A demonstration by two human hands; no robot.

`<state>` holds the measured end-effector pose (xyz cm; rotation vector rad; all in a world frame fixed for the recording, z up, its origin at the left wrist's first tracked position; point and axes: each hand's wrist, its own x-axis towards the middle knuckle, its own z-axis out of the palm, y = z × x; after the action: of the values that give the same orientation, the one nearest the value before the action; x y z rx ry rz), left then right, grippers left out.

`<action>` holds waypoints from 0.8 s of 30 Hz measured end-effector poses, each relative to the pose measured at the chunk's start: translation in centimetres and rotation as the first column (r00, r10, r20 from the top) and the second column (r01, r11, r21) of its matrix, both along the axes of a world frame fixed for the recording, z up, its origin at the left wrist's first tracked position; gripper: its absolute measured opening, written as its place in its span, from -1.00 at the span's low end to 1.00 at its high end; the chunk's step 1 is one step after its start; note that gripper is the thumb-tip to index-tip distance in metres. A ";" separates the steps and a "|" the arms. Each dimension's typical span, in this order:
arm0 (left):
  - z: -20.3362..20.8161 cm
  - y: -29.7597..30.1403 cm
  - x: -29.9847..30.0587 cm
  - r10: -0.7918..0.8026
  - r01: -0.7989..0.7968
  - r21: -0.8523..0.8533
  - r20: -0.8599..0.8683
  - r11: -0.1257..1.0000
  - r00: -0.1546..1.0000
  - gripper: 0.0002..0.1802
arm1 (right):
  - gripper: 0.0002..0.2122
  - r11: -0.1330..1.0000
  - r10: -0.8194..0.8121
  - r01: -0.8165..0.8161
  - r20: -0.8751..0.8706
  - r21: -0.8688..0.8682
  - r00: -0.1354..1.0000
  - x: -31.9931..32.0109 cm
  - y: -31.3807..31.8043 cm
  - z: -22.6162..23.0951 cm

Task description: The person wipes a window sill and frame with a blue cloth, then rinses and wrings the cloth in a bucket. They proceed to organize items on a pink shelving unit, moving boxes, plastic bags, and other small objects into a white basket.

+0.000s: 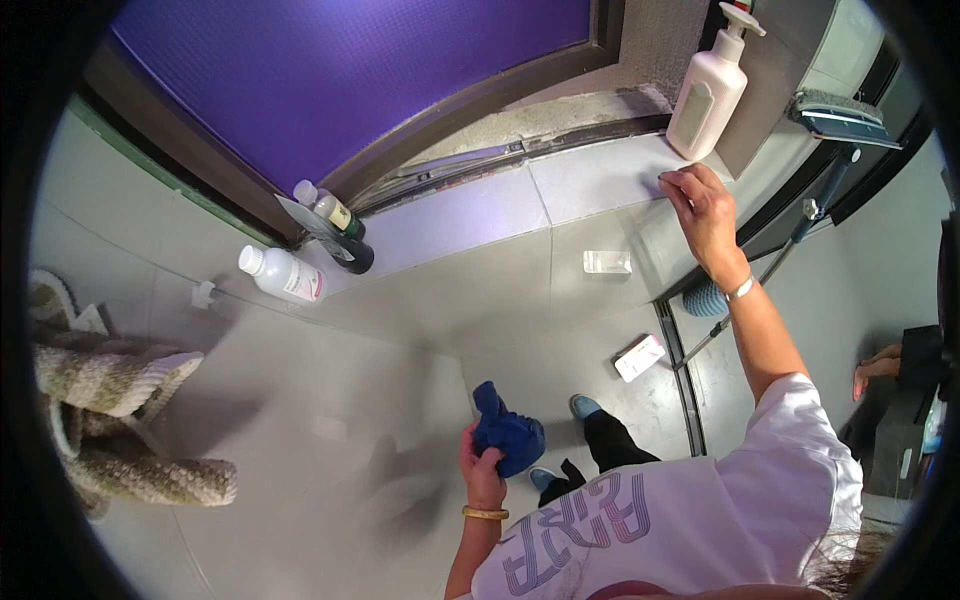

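Note:
My left hand is closed around a crumpled dark blue cloth, held low in front of my body. Out to the right, my right hand reaches over the edge of the white tiled sill. Its fingers are pinched together, and whatever may be between them is too small to make out. Just beyond those fingertips stands a pale pink pump bottle on the sill's right end. At the sill's left end are a white capped bottle, a dark bottle and a small bottle with a green label.
A purple window pane in a dark frame rises behind the sill. A long-handled squeegee leans at right, near a blue ribbed object. A white box lies by the floor track. Plush cat furniture stands at left.

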<state>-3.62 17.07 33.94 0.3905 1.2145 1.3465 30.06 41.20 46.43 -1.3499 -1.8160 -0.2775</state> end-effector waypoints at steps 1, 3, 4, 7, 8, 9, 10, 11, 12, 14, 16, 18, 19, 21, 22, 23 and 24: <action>1.2 0.5 0.6 0.006 -0.006 0.005 0.027 1.000 1.000 -0.45 | -0.94 0.998 -0.048 0.050 0.037 -0.039 0.998 0.8 0.7 -0.3; 2.6 1.1 1.5 0.011 -0.012 0.030 0.047 0.999 0.999 -0.45 | -0.94 0.983 -0.137 0.150 0.119 -0.104 0.983 2.0 2.0 -0.7; 2.9 1.5 2.0 0.008 -0.010 0.052 0.039 0.999 0.999 -0.45 | -0.94 0.980 -0.147 0.164 0.149 -0.109 0.978 2.7 2.7 -1.0; 4.0 2.6 3.2 0.003 -0.006 0.058 0.046 0.998 0.999 -0.44 | -0.90 0.986 -0.123 0.137 0.141 -0.095 0.982 3.5 2.9 -0.9; 4.4 3.1 3.6 0.001 -0.004 0.051 0.053 0.999 0.999 -0.44 | -0.88 0.987 -0.102 0.114 0.113 -0.110 0.988 3.5 2.6 -0.6; 4.7 3.5 4.0 0.005 -0.008 0.057 0.054 0.998 0.999 -0.44 | -0.86 0.988 -0.077 0.086 0.081 -0.125 0.994 2.9 2.1 -0.2; 5.2 3.9 4.3 0.008 -0.011 0.063 0.056 0.998 0.998 -0.44 | -0.84 0.989 -0.053 0.059 0.051 -0.138 0.997 2.3 1.2 0.5; 5.6 4.3 4.7 0.011 -0.015 0.069 0.059 0.997 0.998 -0.44 | -0.80 0.994 0.081 -0.082 -0.016 -0.079 0.997 1.5 -0.1 1.1; 6.3 4.8 5.2 0.013 -0.018 0.081 0.066 0.997 0.998 -0.45 | -0.79 0.966 0.212 -0.224 -0.103 -0.126 0.972 0.7 -1.2 1.0; 7.6 6.0 6.4 0.012 -0.020 0.105 0.076 0.994 0.997 -0.45 | -0.50 0.723 0.498 -0.598 -0.338 -0.346 0.798 -1.3 -3.8 0.9; 9.7 7.5 8.0 -0.015 0.007 0.193 0.036 0.981 0.999 -0.46 | -0.18 0.487 0.666 -0.764 -0.386 -0.424 0.638 -4.1 -5.9 1.3; 11.1 9.1 8.9 -0.097 0.100 0.285 -0.024 0.953 0.995 -0.44 | -0.12 0.357 0.732 -0.831 -0.425 -0.426 0.532 -6.5 -7.0 2.0; 11.9 9.6 9.3 -0.095 0.100 0.298 -0.034 0.949 0.995 -0.44 | -0.15 0.366 0.717 -0.815 -0.422 -0.450 0.555 -7.3 -7.1 1.9; 12.8 10.5 10.1 -0.101 0.112 0.328 -0.051 0.938 0.994 -0.43 | -0.19 0.393 0.678 -0.772 -0.409 -0.500 0.610 -8.6 -6.9 0.9; 12.1 10.7 9.4 -0.142 0.144 0.346 -0.032 0.927 0.989 -0.38 | -0.28 0.400 0.631 -0.806 -0.507 -0.435 0.587 -9.0 -6.4 0.5; 12.3 10.7 8.8 -0.167 0.181 0.365 -0.071 0.913 0.983 -0.36 | -0.32 0.363 0.593 -0.837 -0.592 -0.409 0.546 -9.1 -5.8 -0.1; 12.7 10.9 8.2 -0.200 0.226 0.383 -0.108 0.896 0.974 -0.35 | -0.35 0.337 0.543 -0.862 -0.670 -0.378 0.506 -9.0 -5.2 -0.4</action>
<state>4.61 27.98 46.67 0.8375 0.9162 1.3905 21.05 36.05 46.05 -0.7208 -1.9741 1.2504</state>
